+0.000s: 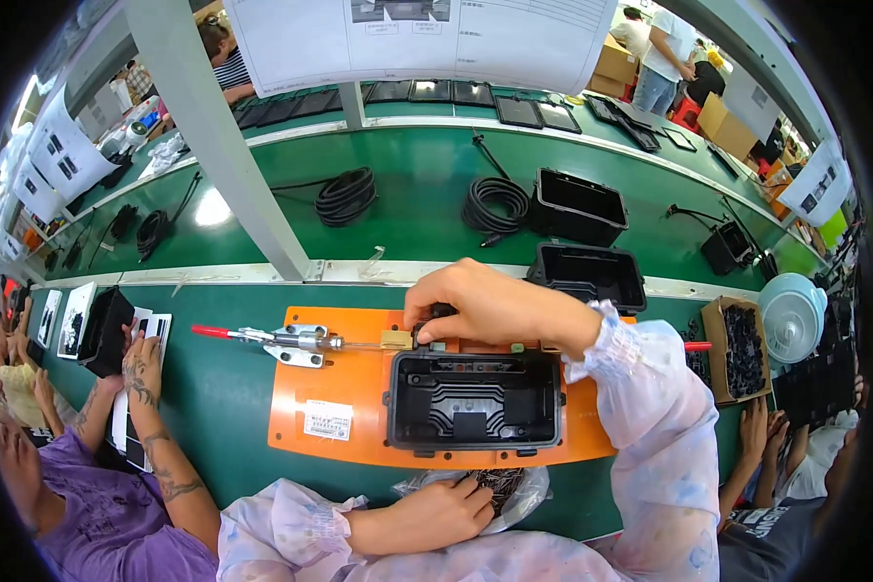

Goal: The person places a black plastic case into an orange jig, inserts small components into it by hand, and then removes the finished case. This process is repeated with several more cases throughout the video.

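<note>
An open black plastic box point(475, 412) lies in an orange fixture plate point(296, 412), its ribbed inside facing up. My right hand point(480, 308) reaches over the box's far edge, thumb and fingers closed on a small black part beside a brass block point(396, 339). What that part is stays partly hidden by the fingers. At the plate's near edge, my left hand point(427, 519) rests with curled fingers on loose screws point(495, 485) in a clear plastic bag point(533, 495). Its fingertips are among the screws. A toggle clamp point(296, 341) with a red handle is mounted left of the box.
More black boxes point(580, 206) and coiled black cables point(346, 197) lie on the green surface beyond. A cardboard box of black parts point(737, 349) and a pale blue fan point(792, 315) stand right. Co-workers sit on both sides; a metal post point(225, 136) rises ahead.
</note>
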